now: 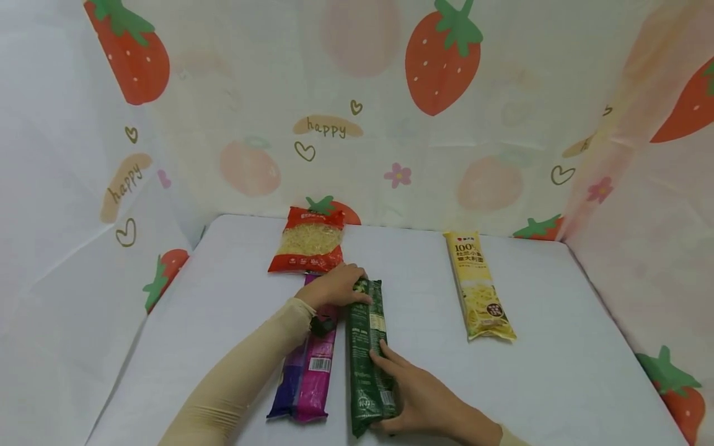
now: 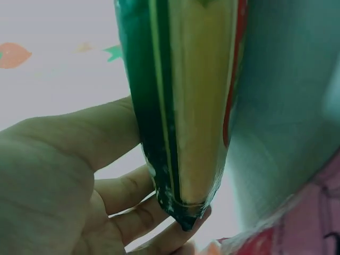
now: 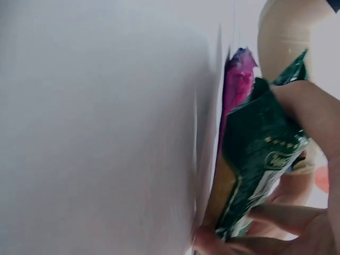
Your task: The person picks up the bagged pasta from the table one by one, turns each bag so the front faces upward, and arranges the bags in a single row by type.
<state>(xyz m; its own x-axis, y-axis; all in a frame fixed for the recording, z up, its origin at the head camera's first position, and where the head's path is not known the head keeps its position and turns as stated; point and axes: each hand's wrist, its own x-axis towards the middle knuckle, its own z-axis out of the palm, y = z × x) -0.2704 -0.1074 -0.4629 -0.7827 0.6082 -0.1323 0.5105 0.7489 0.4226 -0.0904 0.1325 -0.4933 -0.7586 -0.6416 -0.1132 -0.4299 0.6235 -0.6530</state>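
A long green pasta pack (image 1: 361, 359) lies lengthwise between both hands, its printed back with a seam facing up. At its far end my left hand (image 1: 337, 286) grips it, thumb on one side and fingers on the other, as the left wrist view shows. A yellow window runs along the pack's underside (image 2: 199, 106). My right hand (image 1: 426, 396) holds the near right part, with fingers along the edge and thumb at the near end. Just left of it lies a purple and pink pack (image 1: 315, 378), partly hidden under my left wrist.
A red bag of pasta (image 1: 309, 240) lies at the back, just beyond my left hand. To the right, a yellow pasta pack (image 1: 480, 285) lies on the white table (image 1: 558, 371). Strawberry-print cloth walls (image 1: 390, 155) enclose the table's back and sides.
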